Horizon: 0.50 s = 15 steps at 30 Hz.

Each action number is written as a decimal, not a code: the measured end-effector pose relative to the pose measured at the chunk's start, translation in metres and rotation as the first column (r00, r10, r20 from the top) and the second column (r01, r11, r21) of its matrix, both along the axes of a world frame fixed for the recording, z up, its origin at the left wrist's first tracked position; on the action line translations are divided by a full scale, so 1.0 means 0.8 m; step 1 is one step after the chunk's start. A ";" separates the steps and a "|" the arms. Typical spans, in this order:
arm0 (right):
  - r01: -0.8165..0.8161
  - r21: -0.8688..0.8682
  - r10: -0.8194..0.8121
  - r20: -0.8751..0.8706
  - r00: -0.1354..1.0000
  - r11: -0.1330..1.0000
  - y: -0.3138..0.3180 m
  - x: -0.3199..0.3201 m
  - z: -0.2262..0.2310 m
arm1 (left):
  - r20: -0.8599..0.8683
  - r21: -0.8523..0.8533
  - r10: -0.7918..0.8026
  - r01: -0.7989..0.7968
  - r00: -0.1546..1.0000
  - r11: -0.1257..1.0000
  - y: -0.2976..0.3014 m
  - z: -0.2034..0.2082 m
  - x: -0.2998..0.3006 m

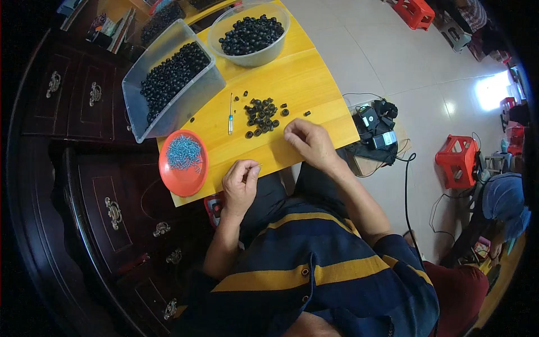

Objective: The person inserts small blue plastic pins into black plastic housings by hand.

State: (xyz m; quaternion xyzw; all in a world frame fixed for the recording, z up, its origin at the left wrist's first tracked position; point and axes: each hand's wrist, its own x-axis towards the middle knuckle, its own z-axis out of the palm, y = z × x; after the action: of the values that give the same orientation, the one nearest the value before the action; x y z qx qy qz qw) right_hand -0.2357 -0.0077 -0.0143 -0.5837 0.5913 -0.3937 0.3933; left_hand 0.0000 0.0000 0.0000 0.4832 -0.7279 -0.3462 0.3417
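Observation:
My left hand point(240, 184) is at the table's near edge, thumb and forefinger pinched together. Something tiny seems to show at their tips, too small to name. Over the right part of the table is my right hand point(312, 144), its fingers curled in toward the thumb; whatever they hold is hidden. Between and beyond the hands lies a loose pile of small black ring-like parts point(260, 115), with a few strays around it. A small screwdriver point(230, 121) with a blue-and-clear handle rests left of the pile.
A red plate point(184, 184) of small bluish screw-like pieces sits at the left table edge. Behind it stand a clear rectangular bin point(135, 112) and a round tub point(252, 58), both holding black parts. Dark drawers point(95, 185) flank the left; adapters and cables point(382, 129) lie right of the table.

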 end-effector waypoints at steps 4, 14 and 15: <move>0.114 -0.181 -0.156 -0.244 0.957 0.977 -0.018 -0.003 0.004 | -0.002 -0.015 0.002 -0.002 1.000 1.000 0.001 -0.013 0.002; 0.163 -0.198 -0.246 -0.531 0.811 0.966 -0.051 0.009 -0.022 | -0.024 0.061 0.001 0.001 1.000 0.998 0.007 -0.031 0.011; 0.161 -0.199 -0.244 -0.531 0.812 0.967 -0.051 0.010 -0.022 | -0.023 0.061 0.003 -0.002 1.000 0.998 0.007 -0.032 0.012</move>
State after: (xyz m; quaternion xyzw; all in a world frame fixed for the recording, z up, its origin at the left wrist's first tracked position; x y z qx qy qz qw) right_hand -0.2275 -0.0484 -0.0315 -0.6324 0.7082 -0.2904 0.1189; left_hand 0.0098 0.0052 -0.0260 0.4903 -0.7124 -0.3735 0.3356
